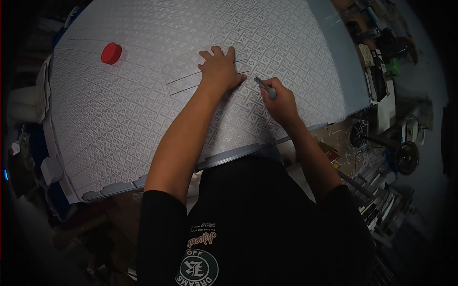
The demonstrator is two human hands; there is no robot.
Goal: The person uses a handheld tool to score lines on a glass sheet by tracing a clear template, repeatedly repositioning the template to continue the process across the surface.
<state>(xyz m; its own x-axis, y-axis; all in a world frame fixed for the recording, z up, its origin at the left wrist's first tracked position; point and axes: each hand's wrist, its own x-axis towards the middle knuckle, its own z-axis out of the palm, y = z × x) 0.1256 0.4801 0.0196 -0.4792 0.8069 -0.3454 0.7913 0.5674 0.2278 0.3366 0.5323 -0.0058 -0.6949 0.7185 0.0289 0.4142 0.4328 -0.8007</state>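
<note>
My left hand (pixel 219 69) lies flat with its fingers spread on the patterned silvery sheet (pixel 133 128). Under it runs a clear strip with two long dark lines (pixel 183 88), which shows on both sides of the hand. Just to the right, my right hand (pixel 281 100) grips a short grey pen-shaped tool (pixel 265 87) with a rounded end. The tool's narrow end points up and left, close to the thumb of my left hand and the right end of the strip. Its exact kind I cannot tell.
A round red lid-like thing (pixel 111 53) sits on the sheet at the upper left. A grey edge strip (pixel 234 156) borders the table in front of my body. Tools and clutter (pixel 381 57) crowd the right side, with paper scraps (pixel 350 143) on the floor below.
</note>
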